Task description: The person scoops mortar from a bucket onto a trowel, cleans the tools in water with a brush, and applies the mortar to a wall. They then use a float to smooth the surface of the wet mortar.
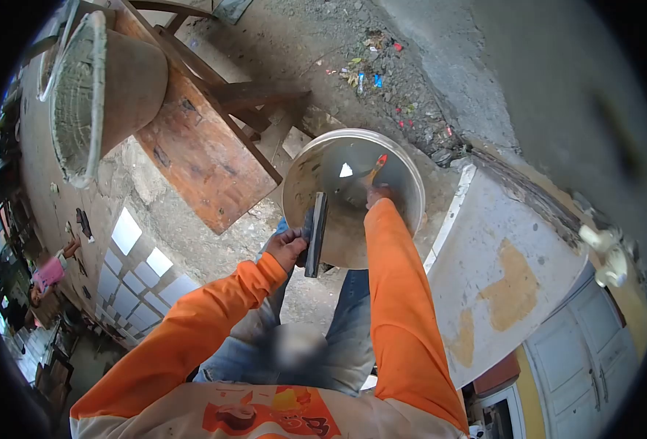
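My left hand (287, 246) is closed around the handle of a plastering trowel (319, 233). The trowel's dark, narrow blade is turned nearly edge-on to me, at the near left rim of a large round bucket (290, 186). Greyish water (338, 157) lies inside the bucket, with a bright reflection on it. My right hand (379, 193) reaches over the bucket, closed on a brush (374, 173) with an orange, red-tipped handle. The brush's lower part is hard to make out against the water and my fingers.
At the left, a wooden bench (199, 157) carries a cement-crusted bucket (129, 91). A pale slab (477, 293) stands close on the right, above white cabinet doors (583, 358). Rubble and litter (371, 73) lie beyond the bucket. Farther left is a person in pink (47, 275).
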{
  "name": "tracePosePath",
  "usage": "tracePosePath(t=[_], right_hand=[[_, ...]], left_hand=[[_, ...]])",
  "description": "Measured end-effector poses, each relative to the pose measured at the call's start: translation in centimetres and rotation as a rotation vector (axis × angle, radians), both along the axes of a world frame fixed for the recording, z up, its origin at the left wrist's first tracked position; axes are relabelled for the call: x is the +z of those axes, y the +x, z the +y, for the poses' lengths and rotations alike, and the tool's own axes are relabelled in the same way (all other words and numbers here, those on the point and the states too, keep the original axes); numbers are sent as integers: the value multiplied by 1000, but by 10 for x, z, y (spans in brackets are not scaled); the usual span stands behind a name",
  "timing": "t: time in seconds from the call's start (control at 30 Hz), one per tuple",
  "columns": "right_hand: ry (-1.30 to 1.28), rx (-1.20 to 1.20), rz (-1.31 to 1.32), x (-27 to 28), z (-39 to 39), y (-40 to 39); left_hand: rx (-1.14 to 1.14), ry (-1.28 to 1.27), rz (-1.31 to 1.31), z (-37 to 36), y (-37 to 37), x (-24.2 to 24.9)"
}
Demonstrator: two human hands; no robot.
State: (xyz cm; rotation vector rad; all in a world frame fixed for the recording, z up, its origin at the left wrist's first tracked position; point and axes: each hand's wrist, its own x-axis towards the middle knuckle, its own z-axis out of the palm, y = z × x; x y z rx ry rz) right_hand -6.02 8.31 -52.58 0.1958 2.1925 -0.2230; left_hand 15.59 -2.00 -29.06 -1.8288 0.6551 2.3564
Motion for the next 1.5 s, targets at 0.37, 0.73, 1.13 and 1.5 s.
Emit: tracePosePath(t=[0.37, 0.73, 1.13, 1.5], right_hand=[[-241, 6, 285, -24, -6, 33], [-1046, 381, 217, 265, 4, 52], [-800, 242, 445, 254, 18, 34], [-601, -15, 577, 102, -29, -9]], left_hand=[[-179, -134, -261, -5, -37, -71], [-448, -161, -369, -25, -45, -98], [-519, -214, -235, 9, -18, -85], [-543, -499, -246, 3, -53, -123]])
